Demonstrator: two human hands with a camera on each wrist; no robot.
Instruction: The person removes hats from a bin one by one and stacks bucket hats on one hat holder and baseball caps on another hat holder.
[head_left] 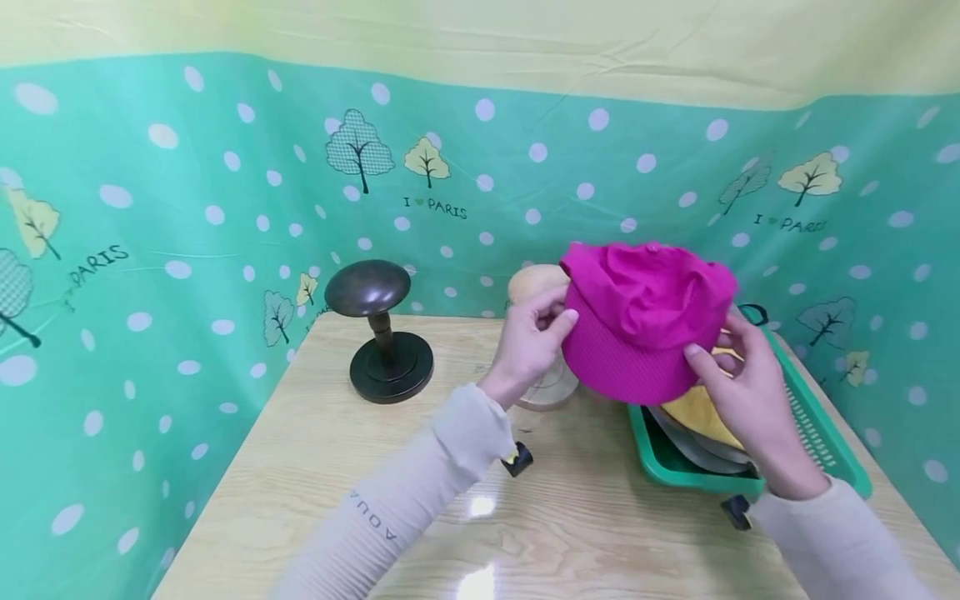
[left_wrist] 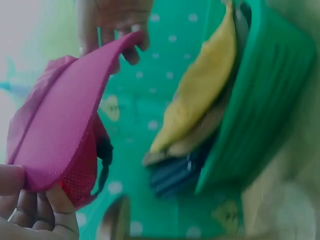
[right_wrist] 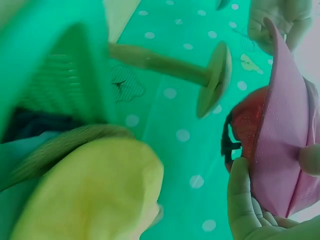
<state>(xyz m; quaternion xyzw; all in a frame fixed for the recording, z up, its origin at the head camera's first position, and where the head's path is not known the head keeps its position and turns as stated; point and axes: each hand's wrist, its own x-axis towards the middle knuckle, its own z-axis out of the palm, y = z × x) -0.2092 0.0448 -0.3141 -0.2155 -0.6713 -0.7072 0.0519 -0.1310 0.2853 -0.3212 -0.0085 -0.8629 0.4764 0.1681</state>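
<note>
A magenta baseball cap point(head_left: 645, 317) is held up in the air between both hands, its brim turned toward the head camera. My left hand point(head_left: 531, 337) pinches the brim's left side between thumb and fingers. On the other side my right hand point(head_left: 742, 392) grips the brim's right edge, thumb on top. In the left wrist view the cap point(left_wrist: 65, 115) shows its brim and a dark adjusting strap point(left_wrist: 104, 162) at the back. The right wrist view shows the same cap point(right_wrist: 280, 130) with the right fingers point(right_wrist: 239, 192) under it.
A green basket point(head_left: 813, 417) at the right holds a yellow hat point(head_left: 701, 417) and other hats. A dark hat stand point(head_left: 367, 292) stands at the back left. Behind the left hand is a light wooden hat stand point(head_left: 536, 283). A dotted curtain point(head_left: 247, 192) surrounds the table.
</note>
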